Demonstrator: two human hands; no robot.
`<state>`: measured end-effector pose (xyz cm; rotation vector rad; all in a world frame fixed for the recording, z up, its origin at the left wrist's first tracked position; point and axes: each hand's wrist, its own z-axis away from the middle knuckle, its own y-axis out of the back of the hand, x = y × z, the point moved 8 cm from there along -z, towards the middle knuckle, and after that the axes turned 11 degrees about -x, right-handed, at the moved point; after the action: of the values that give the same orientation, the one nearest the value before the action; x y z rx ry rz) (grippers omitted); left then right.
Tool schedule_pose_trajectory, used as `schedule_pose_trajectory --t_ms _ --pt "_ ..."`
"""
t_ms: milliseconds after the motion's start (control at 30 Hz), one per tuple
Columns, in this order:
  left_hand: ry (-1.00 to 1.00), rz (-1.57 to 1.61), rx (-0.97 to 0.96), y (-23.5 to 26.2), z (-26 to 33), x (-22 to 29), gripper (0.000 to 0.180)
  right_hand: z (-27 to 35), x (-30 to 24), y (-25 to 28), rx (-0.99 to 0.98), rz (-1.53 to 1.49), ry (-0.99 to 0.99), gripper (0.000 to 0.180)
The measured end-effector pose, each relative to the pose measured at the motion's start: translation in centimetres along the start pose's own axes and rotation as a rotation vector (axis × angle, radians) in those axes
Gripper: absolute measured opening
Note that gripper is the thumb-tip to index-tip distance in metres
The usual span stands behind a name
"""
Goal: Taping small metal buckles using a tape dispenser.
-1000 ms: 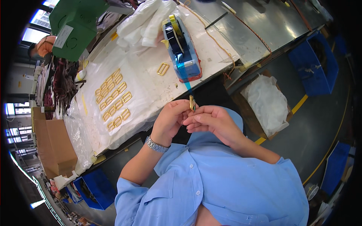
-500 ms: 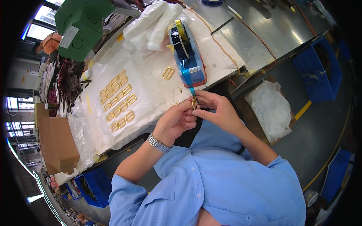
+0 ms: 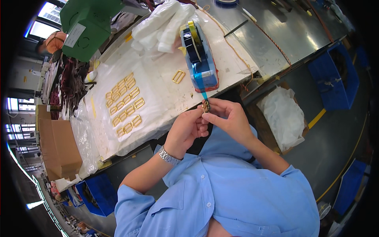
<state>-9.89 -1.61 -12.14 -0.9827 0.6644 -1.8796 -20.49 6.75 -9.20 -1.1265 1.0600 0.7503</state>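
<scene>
Just in front of the table edge, my left hand and my right hand pinch a small gold slider buckle between their fingertips. A strip of blue tape runs taut from the front of the tape dispenser down to the buckle. The dispenser has a blue body and carries a dark blue roll and a yellow roll. Fingers partly cover the buckle, so how the tape sits on it is hidden. A single gold buckle lies left of the dispenser.
Several gold buckles lie in rows on white sheeting to the left. Crumpled white plastic and a green machine housing are at the back. A cardboard box stands far left; a plastic-lined box sits right, below table height.
The view shifts slightly. Both hands stay together at the end of the tape, and the held buckle has turned a little between the fingertips.
</scene>
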Motion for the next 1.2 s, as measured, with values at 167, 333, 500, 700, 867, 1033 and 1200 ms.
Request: schedule_pose_trajectory --t_ms 167,333,500,700,867,1033,1200 --pt "-0.812 -1.26 0.355 -3.9 4.9 3.0 0.014 0.0 0.2 -0.3 0.058 -0.103 0.068 0.044" --pt "-1.074 -1.47 0.411 -4.6 4.9 3.3 0.022 0.0 -0.1 -0.6 0.079 -0.123 0.068 0.043" --pt "-1.116 -1.703 0.43 -6.5 5.2 4.1 0.006 -0.1 0.0 -0.2 0.109 -0.1 0.028 0.038" --pt "-0.69 -1.362 0.288 -5.8 3.2 7.5 0.009 -0.7 0.8 -0.5 0.05 -0.245 0.054 0.035" --pt "-0.422 -1.261 0.197 -6.1 2.4 9.2 0.018 -0.7 1.0 0.1 -0.018 -0.134 0.011 0.039" --pt "-0.326 -1.332 0.146 -6.3 2.0 10.0 0.025 -1.7 -1.4 0.8 -0.048 -0.006 0.111 0.054" --pt "-0.287 -1.323 0.11 -6.5 2.2 10.7 0.028 -3.0 -2.5 0.2 -0.164 0.014 0.133 0.06"
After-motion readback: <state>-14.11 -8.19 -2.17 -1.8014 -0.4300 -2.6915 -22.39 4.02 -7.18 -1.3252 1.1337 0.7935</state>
